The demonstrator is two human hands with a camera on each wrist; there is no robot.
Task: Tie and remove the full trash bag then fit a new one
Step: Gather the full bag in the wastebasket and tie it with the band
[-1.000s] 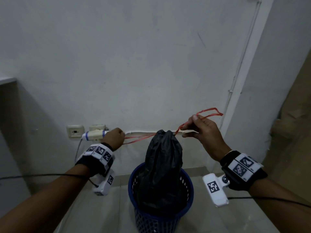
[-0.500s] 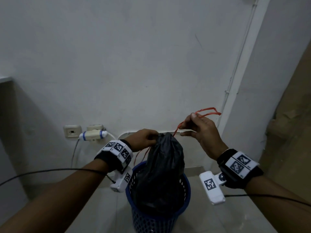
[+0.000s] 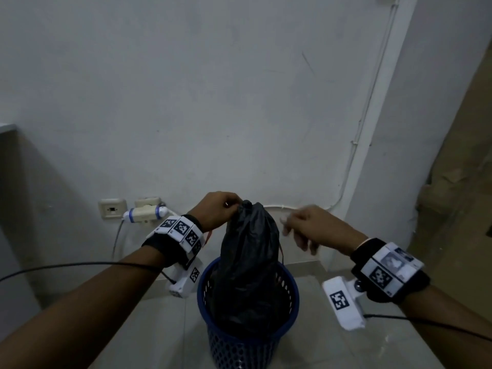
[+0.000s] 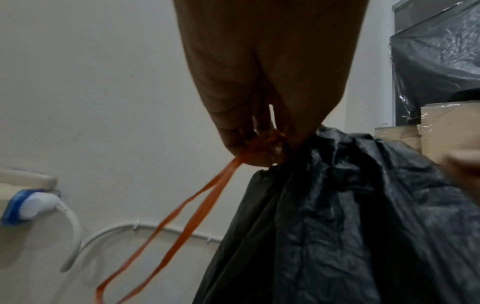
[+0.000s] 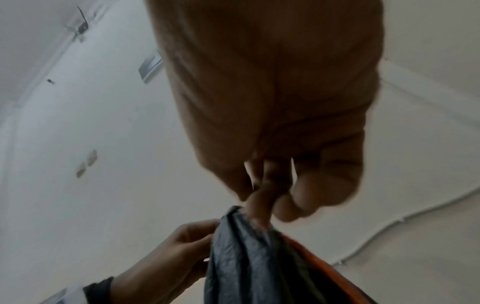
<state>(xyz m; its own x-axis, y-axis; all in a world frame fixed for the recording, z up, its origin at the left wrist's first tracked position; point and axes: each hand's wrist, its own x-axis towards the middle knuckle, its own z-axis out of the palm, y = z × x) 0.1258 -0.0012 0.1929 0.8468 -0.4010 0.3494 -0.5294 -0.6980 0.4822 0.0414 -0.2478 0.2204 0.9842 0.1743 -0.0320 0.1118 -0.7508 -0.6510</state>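
A black trash bag stands gathered to a point inside a blue mesh bin on the floor. My left hand pinches the orange drawstring where it bunches at the bag's neck; two strands trail down to the left. My right hand is blurred, just right of the bag's top, fingers loosely curled with nothing between them. In the right wrist view its fingertips hover at the bag's tip. An orange strand hangs down the bag's right side.
A white wall stands close behind the bin, with a socket and plug at the left and a white cable running along it. Cardboard boxes and black plastic sheeting are stacked at the right. Pale tiled floor surrounds the bin.
My left hand came in from the left to the bag's neck. My right hand dropped from its raised position and let go of the orange loop, which now hangs beside the bag.
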